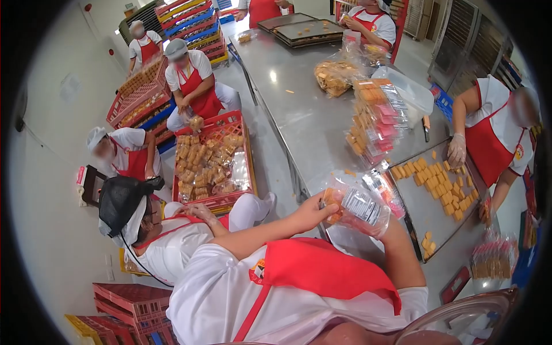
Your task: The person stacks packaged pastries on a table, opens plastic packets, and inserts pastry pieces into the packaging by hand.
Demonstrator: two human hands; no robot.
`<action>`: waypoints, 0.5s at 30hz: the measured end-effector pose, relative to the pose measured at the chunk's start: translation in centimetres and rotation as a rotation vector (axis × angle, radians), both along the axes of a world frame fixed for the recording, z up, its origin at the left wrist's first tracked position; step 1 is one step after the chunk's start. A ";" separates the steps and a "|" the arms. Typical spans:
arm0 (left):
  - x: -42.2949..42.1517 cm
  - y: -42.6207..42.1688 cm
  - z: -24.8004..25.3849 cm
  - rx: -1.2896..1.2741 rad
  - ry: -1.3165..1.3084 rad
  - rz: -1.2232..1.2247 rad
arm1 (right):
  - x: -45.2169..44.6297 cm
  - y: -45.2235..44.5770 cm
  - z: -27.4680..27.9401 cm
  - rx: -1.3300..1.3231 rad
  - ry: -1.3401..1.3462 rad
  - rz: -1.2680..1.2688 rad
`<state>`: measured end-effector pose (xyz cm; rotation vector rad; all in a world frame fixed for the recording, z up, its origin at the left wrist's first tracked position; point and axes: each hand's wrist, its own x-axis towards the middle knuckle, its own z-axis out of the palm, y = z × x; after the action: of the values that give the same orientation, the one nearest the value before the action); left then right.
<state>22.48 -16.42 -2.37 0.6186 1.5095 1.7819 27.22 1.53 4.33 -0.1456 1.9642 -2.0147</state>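
White label [361, 206] with black print, too small to read, on a clear, crinkled plastic bag [344, 214] of orange biscuits, held above the edge of a smooth grey metal table [276, 98]. The bare left hand [313, 211] pinches its biscuit-filled end; the right hand [376, 227] — clear-gloved — sits against the label end, its finger closure unclear. Nearby: small blocky orange biscuits [445, 185] on a flat metal tray [441, 231].

I see a plain white wall [52, 144], a pale floor [265, 155], and light [273, 76] glinting off the long silvery metal table [305, 132].
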 end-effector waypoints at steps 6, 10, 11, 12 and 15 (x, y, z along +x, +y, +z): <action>-0.3 1.1 -2.1 0.004 -0.084 0.025 | 0.7 0.1 -2.6 0.280 0.207 0.093; -1.2 0.1 -2.6 -0.227 -0.073 0.059 | 2.5 2.7 -2.4 0.965 0.342 0.255; -1.6 -0.3 -3.9 -0.124 -0.114 0.139 | 2.8 4.4 -1.6 0.894 0.402 0.197; -2.1 -0.7 -5.2 -0.022 -0.155 0.228 | 2.9 6.2 -1.2 0.827 0.472 0.144; -3.2 -2.1 -6.4 0.323 -0.286 0.218 | 2.0 11.9 -4.8 1.013 0.696 -0.375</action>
<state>19.30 -18.52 -8.73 0.3393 1.1400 2.2003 29.26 13.46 -0.44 -0.2642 3.4026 -0.9061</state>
